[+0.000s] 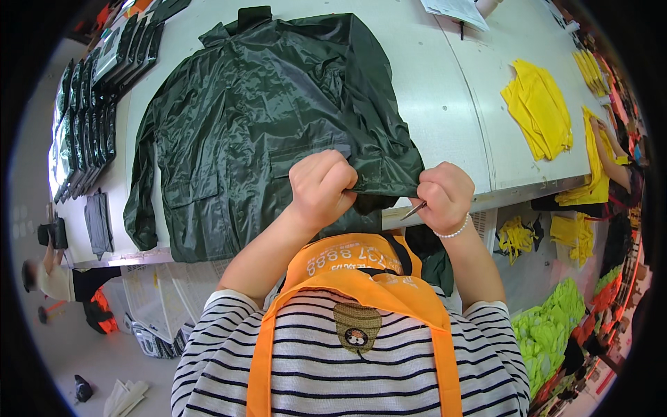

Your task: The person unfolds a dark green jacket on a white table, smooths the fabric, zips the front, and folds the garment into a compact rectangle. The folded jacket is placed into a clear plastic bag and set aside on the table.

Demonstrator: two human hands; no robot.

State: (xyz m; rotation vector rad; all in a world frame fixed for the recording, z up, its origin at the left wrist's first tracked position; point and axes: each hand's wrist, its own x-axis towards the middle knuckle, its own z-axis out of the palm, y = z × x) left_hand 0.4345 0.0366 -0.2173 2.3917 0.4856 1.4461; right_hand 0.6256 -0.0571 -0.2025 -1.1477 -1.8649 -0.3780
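Note:
A shiny dark green rain jacket (257,90) lies spread on the white table, its collar toward the far side. Closed in a fist, my left hand (322,186) grips the jacket's edge near the table's front. My right hand (445,194) pinches the same piece at its right corner, so the edge stretches between both hands. From the right fist a small pointed metal tool (414,210) sticks out, apparently thread snips; most of it is hidden by the fingers. A beaded bracelet circles my right wrist.
Stacks of bagged dark garments (87,125) stand at the left table edge. Yellow garments (538,111) lie on the right, where another person's hands (611,156) handle yellow cloth. Papers (455,12) rest at the far side. Bright green cloth (552,333) is heaped at lower right.

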